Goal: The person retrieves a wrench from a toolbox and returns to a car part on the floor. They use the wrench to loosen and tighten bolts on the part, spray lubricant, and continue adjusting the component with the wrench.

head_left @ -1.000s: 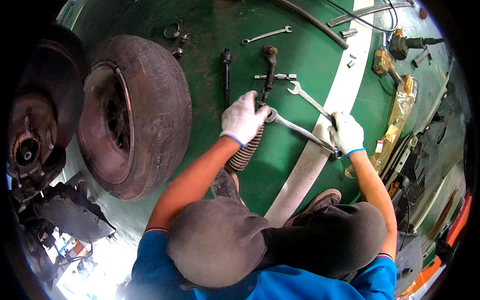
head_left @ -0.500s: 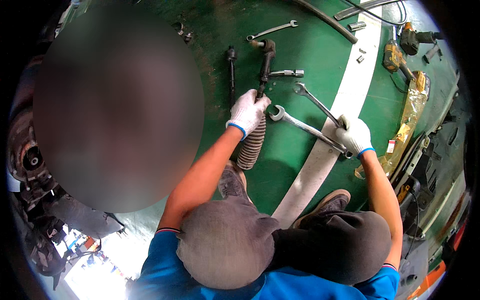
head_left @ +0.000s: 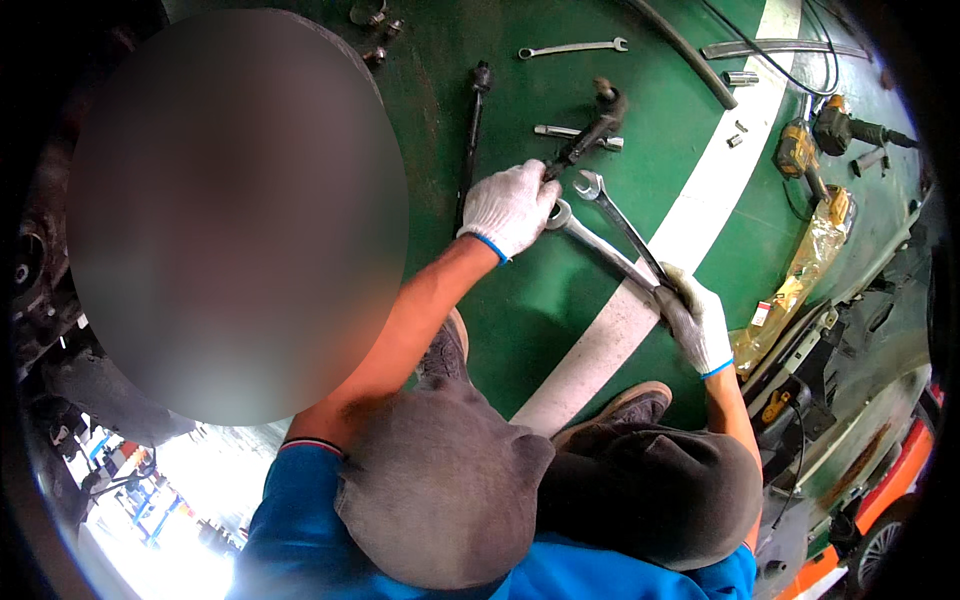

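Our left hand, in a white knitted glove with a blue cuff (head_left: 508,208), is curled around the lower part of a dark metal rod with a bent, knuckle-like end (head_left: 592,138), which slants up and rightward over the green painted floor (head_left: 670,130). Our right hand, gloved the same way (head_left: 694,318), is closed around the near ends of two tools: a long silver open-ended wrench (head_left: 628,232) and, just below it, a second thick silver wrench (head_left: 607,247). The second wrench's head sits right by our left fingertips; we cannot tell whether it touches the rod.

To work well here, we judge, we should grip the rod firmly so it cannot roll, spread the two wrenches so their heads don't knock together, seat each one squarely on its flats, and leave no fingertip between steel and steel.
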The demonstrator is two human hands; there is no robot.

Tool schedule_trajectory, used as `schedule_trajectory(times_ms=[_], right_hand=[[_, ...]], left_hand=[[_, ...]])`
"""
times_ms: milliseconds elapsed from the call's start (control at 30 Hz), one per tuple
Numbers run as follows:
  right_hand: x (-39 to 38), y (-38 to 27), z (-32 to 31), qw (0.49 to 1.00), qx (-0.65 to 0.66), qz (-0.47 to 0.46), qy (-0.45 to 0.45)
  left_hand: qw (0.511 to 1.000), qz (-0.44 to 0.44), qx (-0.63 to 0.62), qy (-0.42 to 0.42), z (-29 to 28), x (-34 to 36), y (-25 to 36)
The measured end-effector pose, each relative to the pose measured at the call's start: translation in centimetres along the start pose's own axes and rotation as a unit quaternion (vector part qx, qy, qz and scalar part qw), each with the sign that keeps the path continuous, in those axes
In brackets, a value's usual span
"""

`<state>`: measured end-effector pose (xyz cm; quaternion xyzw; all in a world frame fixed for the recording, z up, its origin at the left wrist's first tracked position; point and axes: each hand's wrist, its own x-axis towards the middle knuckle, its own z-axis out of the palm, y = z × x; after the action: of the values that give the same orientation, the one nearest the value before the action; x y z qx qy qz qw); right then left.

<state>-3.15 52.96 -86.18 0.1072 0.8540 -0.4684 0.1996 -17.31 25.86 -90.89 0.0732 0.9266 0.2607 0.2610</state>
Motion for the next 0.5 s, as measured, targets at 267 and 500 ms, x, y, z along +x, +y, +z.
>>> schedule_trajectory(times_ms=[267,500], right_hand=[[3.5,5.7,-3.0,0.990,0.017,0.101,0.097],[1.5,1.2,2.2,0.936,-0.349,-0.036,-0.033]], left_hand=[[1.000,-0.007,0.006,0.011,0.4,0.8,0.1],[0.998,-0.049,-0.025,0.024,0.0,1.0,-1.2]])
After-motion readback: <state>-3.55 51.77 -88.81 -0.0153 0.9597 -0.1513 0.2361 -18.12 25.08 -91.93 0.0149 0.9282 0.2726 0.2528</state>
